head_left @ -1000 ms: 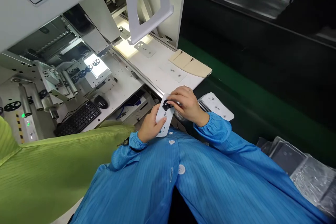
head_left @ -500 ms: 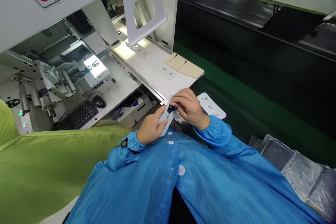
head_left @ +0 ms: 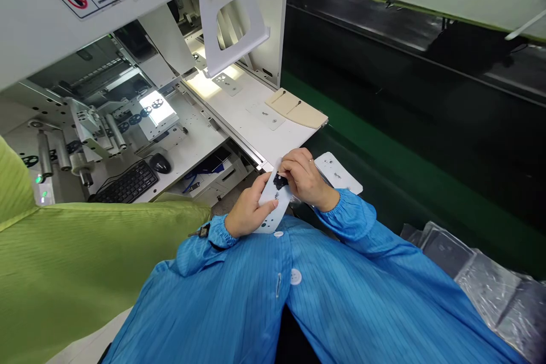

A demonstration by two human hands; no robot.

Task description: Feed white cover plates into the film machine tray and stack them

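Note:
My left hand [head_left: 251, 207] is closed around a thin white panel [head_left: 275, 217], thumb on its face and fingers behind. The panel bears small dark holes and printed marks, and it is tilted in front of my blue coat. Near its upper end lies a black patch [head_left: 280, 181]. My right hand [head_left: 303, 178] has its thumb and index finger pinched together at that patch's edge; whatever is between the fingertips is too small to make out. Just right of my right hand, a similar white panel [head_left: 339, 172] lies flat.
A white worktop [head_left: 251, 105] ahead holds more thin panels and a beige board [head_left: 296, 108]. At left are machine rollers [head_left: 63, 151], a keyboard [head_left: 125, 183] and a mouse [head_left: 160, 163]. Plastic-wrapped sheets [head_left: 482, 281] lie lower right. A green-covered surface [head_left: 106, 273] is close on my left.
The panel in my hands has turned so more of its face and lower holes show. Both hands stay close together, the right still pinching at the black patch. The view has shifted slightly.

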